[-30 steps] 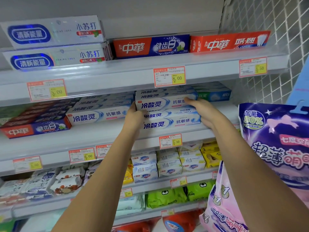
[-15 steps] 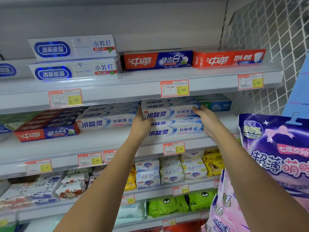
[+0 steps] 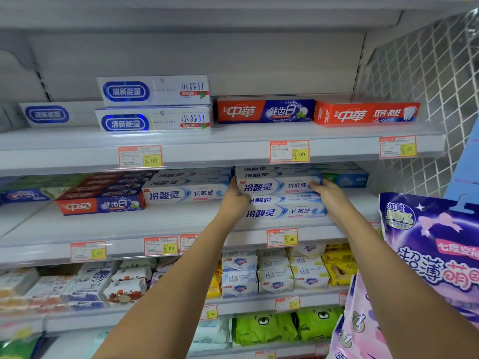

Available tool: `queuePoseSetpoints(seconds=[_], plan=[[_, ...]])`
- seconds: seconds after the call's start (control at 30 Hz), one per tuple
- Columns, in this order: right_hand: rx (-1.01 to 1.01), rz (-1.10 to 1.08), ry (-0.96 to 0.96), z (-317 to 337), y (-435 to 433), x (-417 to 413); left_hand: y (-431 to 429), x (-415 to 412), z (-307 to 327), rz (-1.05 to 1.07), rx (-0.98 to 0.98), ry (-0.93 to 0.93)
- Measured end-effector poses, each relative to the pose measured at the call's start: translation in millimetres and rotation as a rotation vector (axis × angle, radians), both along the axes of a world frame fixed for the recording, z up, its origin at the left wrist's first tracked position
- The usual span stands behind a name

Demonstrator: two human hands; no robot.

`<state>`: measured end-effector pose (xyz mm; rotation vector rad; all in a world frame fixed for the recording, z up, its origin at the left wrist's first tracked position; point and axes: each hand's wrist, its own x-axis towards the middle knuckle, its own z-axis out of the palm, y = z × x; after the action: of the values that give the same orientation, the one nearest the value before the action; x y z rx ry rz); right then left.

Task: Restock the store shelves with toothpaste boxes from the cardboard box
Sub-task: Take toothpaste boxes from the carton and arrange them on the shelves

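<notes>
A long, flat-sided toothpaste carton (image 3: 278, 186) of glossy white-and-blue card lay on top of a stack toward the right end of the middle shelf (image 3: 181, 226). Its long axis ran left to right along the shelf's front edge, and its printed face was turned outward. The left hand (image 3: 234, 196) held its left end with fingers curled up around the end. The right hand (image 3: 328, 194) held the right end, fingertips on the front corner, so both hands gripped that 1 carton between them.

Directly beneath sat a matching lower carton (image 3: 285, 211), set the same way, with more of the kind lined up behind. Just to the left, a second row of matching cartons (image 3: 181, 194) ran back toward the rear of the shelf. Beyond that row, a red-and-blue carton (image 3: 101, 205) fronted another row.

The upper shelf (image 3: 233, 137) carried 2 stacked white cartons (image 3: 153, 107) with shiny blue ovals and 1 red carton (image 3: 365, 114), all lengthwise along the front edge. Red-and-yellow price tags (image 3: 289, 151) hung on the smooth pale shelf lips.

The lower shelf (image 3: 246, 304) held soft wrapped soap packs (image 3: 239, 275). A crinkled purple plastic bag (image 3: 430, 242) hung at the right.
</notes>
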<state>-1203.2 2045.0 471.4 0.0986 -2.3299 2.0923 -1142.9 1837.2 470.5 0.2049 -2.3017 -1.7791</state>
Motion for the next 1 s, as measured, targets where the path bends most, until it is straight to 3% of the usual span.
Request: queuePoseSetpoints(seconds=[0.13,0.27,0.37,0.43,0.5,0.63,0.73,0.87,1.0], plan=[[0.062,-0.043,0.014,-1,-2,1,-2,5,2,0.0,-0.04,-0.022],[0.252,-0.269,0.128,-6,-10,20,-15,23,8,0.029,-0.165,-0.038],[0.359,-0.51,0.433,-9,-30,60,-48,43,7,0.156,-0.338,0.028],[0.354,-0.458,0.642,-11,-57,89,-80,56,4,0.242,-0.426,0.083],[0.385,-0.319,0.729,-13,-90,106,-116,65,3,0.331,-0.514,0.076],[0.539,-0.053,0.715,-19,-162,116,-183,69,4,0.403,-0.768,0.062],[0.7,0.085,0.629,-22,-207,103,-215,59,-2,0.292,-0.918,0.013],[0.833,0.101,0.518,-24,-242,78,-237,39,-12,0.112,-1.067,-0.096],[0.936,0.069,0.446,-24,-253,53,-244,17,-5,0.084,-1.157,-0.127]])
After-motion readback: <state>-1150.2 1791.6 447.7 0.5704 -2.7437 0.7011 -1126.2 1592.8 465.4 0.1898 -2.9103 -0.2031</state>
